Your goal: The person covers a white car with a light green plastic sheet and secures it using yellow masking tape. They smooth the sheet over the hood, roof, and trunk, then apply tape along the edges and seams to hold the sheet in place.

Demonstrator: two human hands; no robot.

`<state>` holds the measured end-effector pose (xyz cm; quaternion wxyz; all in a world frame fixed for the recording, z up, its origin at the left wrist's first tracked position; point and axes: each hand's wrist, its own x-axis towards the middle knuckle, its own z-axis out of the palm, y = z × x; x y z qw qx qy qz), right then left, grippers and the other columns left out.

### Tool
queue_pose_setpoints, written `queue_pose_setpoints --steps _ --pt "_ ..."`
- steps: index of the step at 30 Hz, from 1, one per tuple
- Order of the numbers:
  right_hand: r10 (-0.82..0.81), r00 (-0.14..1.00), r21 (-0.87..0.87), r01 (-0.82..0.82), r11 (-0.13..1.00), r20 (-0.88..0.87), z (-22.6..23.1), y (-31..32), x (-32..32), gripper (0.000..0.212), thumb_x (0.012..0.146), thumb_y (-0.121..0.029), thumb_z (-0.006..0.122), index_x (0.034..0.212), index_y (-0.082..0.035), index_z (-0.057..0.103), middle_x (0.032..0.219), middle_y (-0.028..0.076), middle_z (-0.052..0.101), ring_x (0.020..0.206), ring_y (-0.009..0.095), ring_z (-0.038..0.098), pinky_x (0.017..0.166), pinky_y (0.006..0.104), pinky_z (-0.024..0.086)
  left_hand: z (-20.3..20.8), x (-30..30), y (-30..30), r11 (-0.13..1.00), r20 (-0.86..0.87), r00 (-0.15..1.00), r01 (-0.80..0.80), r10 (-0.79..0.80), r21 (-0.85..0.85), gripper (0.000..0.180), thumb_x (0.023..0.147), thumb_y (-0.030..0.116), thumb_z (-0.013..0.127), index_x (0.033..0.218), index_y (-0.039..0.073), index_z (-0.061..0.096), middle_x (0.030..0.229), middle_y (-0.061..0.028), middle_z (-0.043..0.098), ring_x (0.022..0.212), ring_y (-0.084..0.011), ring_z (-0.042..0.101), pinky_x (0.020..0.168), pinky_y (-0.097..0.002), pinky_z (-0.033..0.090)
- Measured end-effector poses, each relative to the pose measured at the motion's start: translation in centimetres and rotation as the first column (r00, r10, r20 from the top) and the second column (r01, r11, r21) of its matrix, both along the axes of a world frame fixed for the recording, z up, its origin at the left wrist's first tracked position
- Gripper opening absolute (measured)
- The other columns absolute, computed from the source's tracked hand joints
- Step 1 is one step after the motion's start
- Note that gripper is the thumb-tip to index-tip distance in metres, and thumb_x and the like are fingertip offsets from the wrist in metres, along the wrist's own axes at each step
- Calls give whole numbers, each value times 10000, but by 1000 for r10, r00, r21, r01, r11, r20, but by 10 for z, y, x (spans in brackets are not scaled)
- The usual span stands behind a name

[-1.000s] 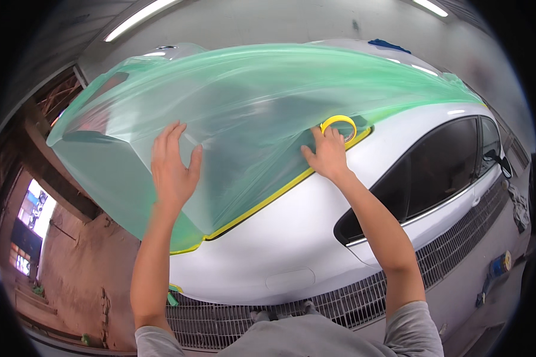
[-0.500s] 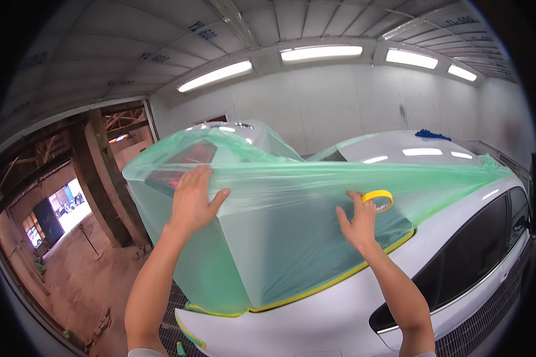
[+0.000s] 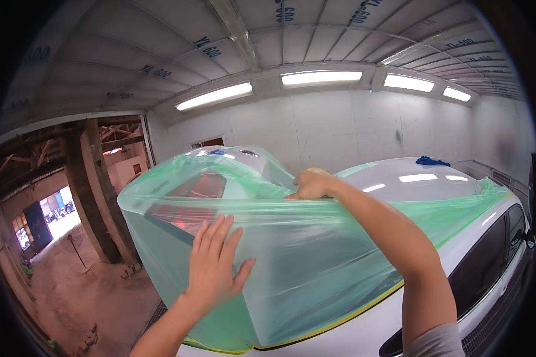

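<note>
A sheet of translucent green masking film [image 3: 333, 250] drapes over the rear of a white car [image 3: 399, 315], with a red tail light showing through it. Yellow masking tape [image 3: 339, 320] runs along the film's lower edge. My left hand [image 3: 215, 262] lies open against the film, fingers spread, below the tail light. Reaching over the film's upper edge, my right hand [image 3: 313, 184] has its fingers curled around a roll of yellow tape [image 3: 319, 171]. Most of that roll is hidden behind the hand, and I cannot tell whether the fingertips also pinch the film.
A blue cloth [image 3: 433, 161] rests on the car's roof at the right. Dark side windows [image 3: 479, 259] line the car's side. To the left, a doorway with a pillar [image 3: 95, 190] opens onto a dusty floor. Lamps run along the pale back wall [image 3: 345, 128].
My right hand has moved up and left with the tape roll, from the film's side to over its upper edge. My left hand has shifted lower and right. The view has tilted up.
</note>
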<state>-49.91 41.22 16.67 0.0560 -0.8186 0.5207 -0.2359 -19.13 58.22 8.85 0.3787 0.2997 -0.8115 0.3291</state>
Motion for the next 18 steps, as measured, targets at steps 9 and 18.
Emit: queue_pose_setpoints --steps 9,18 --pt "-247 931 -8 259 966 270 64 -92 11 197 840 -130 756 826 53 685 704 184 695 607 274 689 616 457 569 -121 105 94 949 -174 953 -204 249 241 550 788 201 791 1254 -11 591 1355 -211 571 1336 -457 479 1128 -644 308" --pt "-253 895 -206 343 917 367 106 -143 -4 237 828 -140 760 887 84 710 728 142 692 631 250 729 535 391 586 -262 290 196 611 -415 501 -331 760 719 452 837 159 750 1217 -34 599 1248 -218 610 1264 -392 544 1103 -446 393"
